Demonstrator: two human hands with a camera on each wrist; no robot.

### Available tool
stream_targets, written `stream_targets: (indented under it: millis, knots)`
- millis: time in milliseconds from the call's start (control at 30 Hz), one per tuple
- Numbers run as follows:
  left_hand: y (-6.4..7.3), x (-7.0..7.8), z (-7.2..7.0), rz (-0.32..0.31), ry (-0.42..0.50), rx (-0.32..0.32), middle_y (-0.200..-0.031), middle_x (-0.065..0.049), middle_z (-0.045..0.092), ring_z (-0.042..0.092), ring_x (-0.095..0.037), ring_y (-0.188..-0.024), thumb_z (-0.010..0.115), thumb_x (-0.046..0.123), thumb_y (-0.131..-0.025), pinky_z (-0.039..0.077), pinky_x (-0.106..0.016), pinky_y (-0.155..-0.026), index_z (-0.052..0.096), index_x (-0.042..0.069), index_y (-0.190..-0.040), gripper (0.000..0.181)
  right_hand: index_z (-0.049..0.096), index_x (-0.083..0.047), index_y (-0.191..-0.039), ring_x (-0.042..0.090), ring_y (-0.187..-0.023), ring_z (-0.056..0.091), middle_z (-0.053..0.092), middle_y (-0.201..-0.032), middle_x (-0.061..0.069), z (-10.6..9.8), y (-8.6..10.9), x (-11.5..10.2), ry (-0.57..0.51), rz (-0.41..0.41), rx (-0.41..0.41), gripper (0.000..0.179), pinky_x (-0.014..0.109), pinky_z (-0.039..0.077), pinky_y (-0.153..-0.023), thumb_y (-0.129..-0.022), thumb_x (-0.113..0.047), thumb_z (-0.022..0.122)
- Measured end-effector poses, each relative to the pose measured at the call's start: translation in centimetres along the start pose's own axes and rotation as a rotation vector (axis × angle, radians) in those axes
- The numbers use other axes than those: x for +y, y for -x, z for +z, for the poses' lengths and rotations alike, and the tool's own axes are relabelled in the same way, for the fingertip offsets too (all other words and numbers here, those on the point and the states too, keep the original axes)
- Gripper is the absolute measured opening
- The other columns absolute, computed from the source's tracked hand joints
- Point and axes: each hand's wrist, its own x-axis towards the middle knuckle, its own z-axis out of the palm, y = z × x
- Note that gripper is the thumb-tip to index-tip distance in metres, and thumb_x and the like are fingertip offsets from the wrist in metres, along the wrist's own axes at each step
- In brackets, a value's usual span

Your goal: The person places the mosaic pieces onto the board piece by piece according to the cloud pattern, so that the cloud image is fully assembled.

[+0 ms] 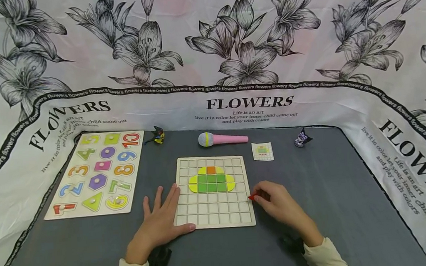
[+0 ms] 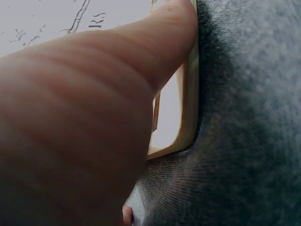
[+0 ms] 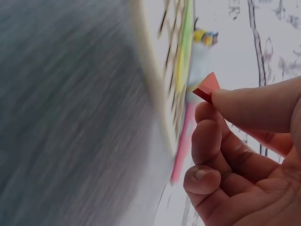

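A wooden grid board (image 1: 216, 221) lies on the table with green, yellow and orange pieces (image 1: 211, 179) set in its upper half. My left hand (image 1: 160, 227) rests along the board's left side, fingers spread, thumb on the lower-left corner. Beside the right edge, my right hand (image 1: 280, 203) pinches a small red piece (image 3: 208, 87) between thumb and index finger. One pointed corner of it shows in the right wrist view; its full outline is partly hidden. A small pattern card (image 1: 262, 151) with a similar coloured design lies just beyond the board's upper right corner.
A number-and-shape puzzle board (image 1: 84, 168) lies at the left. Along the back are a pink toy microphone (image 1: 224, 138), a black and yellow figurine (image 1: 157, 135) and a purple and black figurine (image 1: 302, 138). A flower-printed white cloth (image 1: 181, 106) borders the dark table surface (image 1: 337, 181).
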Motion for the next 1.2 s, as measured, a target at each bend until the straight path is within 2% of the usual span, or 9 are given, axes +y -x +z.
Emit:
stream_targets:
  millis: [133,233,600,933,1200]
  knots:
    - [0.0,0.2,-0.1,0.003,0.002,0.003,-0.178,-0.014,0.015,-0.003,-0.051,-0.161,0.081,0.066,-0.087,-0.011,-0.078,-0.116,0.022,0.004,-0.171,0.120,0.074,-0.010,-0.101,0.007,-0.072,0.054,0.068,-0.092,-0.005,1.2,-1.9,-1.0,-0.040,-0.091,-0.024,0.015,0.028,0.049,-0.061,-0.097,0.004,0.075]
    - [0.1,0.3,-0.1,0.004,0.005,0.005,-0.178,-0.014,0.015,-0.003,-0.051,-0.161,0.081,0.066,-0.087,-0.011,-0.078,-0.116,0.023,0.003,-0.171,0.120,0.074,-0.010,-0.100,0.008,-0.075,0.055,0.070,-0.095,-0.003,2.3,-3.3,-1.5,-0.050,-0.147,-0.049,0.013,0.029,0.050,-0.065,-0.098,0.004,0.074]
    - [0.1,0.0,0.1,0.013,-0.009,0.021,-0.178,-0.013,0.015,-0.002,-0.050,-0.161,0.080,0.067,-0.088,-0.009,-0.078,-0.116,0.022,0.004,-0.171,0.119,0.078,-0.007,-0.099,0.013,-0.083,0.062,0.073,-0.094,0.000,5.8,-6.9,-4.5,-0.038,-0.229,-0.145,0.011,0.034,0.056,-0.077,-0.099,0.002,0.072]
    - [0.0,-0.1,0.3,0.032,0.003,0.026,-0.178,-0.015,0.017,-0.001,-0.052,-0.161,0.080,0.065,-0.088,-0.009,-0.079,-0.116,0.024,0.003,-0.170,0.118,0.078,-0.005,-0.101,0.015,-0.085,0.064,0.073,-0.094,0.001,7.8,-8.3,-5.8,0.045,-0.270,-0.187,0.011,0.034,0.057,-0.083,-0.098,0.004,0.073]
    - [0.0,-0.1,0.2,0.032,0.002,0.029,-0.178,-0.015,0.016,-0.001,-0.052,-0.160,0.079,0.065,-0.089,-0.009,-0.079,-0.116,0.024,0.003,-0.170,0.117,0.077,-0.006,-0.095,0.011,-0.078,0.059,0.070,-0.087,-0.001,8.3,-8.6,-6.0,0.035,-0.251,-0.208,0.012,0.030,0.055,-0.075,-0.097,0.005,0.074]
